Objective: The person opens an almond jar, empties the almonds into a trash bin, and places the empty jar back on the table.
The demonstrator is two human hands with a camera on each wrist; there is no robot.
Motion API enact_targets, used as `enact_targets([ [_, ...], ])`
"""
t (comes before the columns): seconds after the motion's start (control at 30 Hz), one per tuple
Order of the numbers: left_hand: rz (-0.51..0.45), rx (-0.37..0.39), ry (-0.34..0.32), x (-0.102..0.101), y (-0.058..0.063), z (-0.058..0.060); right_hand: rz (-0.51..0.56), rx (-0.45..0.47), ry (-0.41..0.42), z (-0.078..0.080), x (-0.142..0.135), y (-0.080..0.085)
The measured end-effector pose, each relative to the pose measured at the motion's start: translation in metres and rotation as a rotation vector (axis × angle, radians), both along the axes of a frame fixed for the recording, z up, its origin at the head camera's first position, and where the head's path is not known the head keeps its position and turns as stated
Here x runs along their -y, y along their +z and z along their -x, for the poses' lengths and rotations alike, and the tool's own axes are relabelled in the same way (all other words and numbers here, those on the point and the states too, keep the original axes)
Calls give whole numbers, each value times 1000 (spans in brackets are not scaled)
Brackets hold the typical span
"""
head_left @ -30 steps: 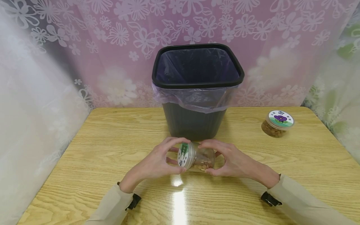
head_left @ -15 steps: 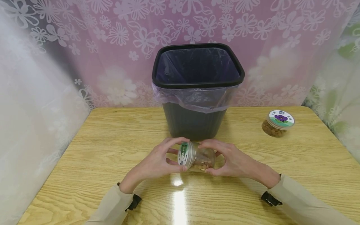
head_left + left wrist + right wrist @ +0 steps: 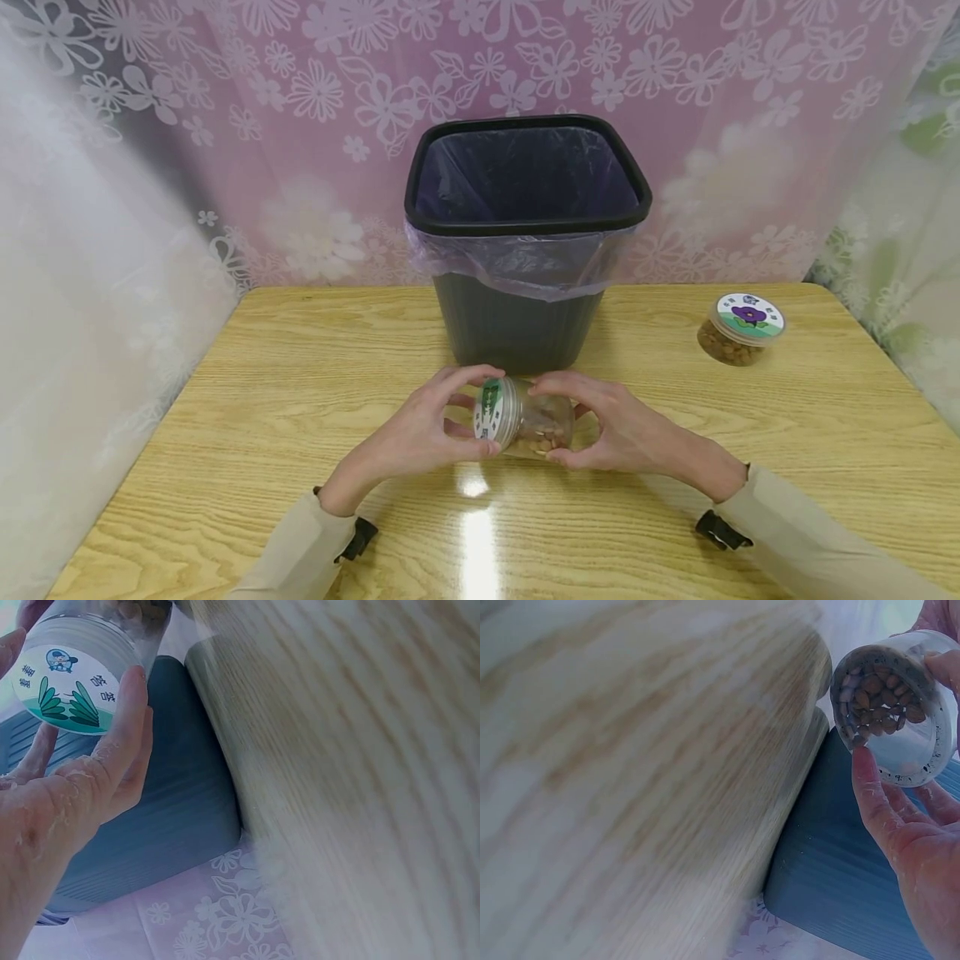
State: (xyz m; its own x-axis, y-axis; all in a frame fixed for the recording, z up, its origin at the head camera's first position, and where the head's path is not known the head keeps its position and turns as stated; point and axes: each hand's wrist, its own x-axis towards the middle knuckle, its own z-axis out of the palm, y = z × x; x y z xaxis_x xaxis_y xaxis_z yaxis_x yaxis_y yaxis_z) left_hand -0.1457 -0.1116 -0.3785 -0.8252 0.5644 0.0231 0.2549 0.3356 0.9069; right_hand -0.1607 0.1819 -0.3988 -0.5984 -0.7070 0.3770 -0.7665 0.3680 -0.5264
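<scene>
A clear plastic jar [image 3: 546, 421] lies on its side between both hands, just in front of the bin. My left hand [image 3: 420, 433] grips its lid [image 3: 67, 690], thumb on the near side and fingers on the far side. The lid carries a round white and green label with leaves. At the other end, my right hand [image 3: 630, 425] holds the jar's body near the base, its fingers spread around it. Brown almond-like nuts [image 3: 881, 697] show through the base in the right wrist view, gathered to one side.
A black bin [image 3: 517, 321] with a purple liner bag [image 3: 555, 275] stands at the back of the wooden table [image 3: 315, 350]. Toward the back right is a second nut jar [image 3: 738, 331] with a purple flower label. A floral curtain [image 3: 315, 150] hangs behind.
The lid's label has turned slightly, and my left thumb has shifted a little to the right along the lid's edge. My right hand and the jar's body stay in place.
</scene>
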Motion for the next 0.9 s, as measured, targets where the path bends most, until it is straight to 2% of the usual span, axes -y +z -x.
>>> enact_targets([
  [0.57, -12, -123, -50, 0, -4, 3, 4, -9, -4, 0, -1, -1],
  [0.9, -3, -138, -52, 0, -4, 4, 8, 7, -8, 0, -1, 0],
])
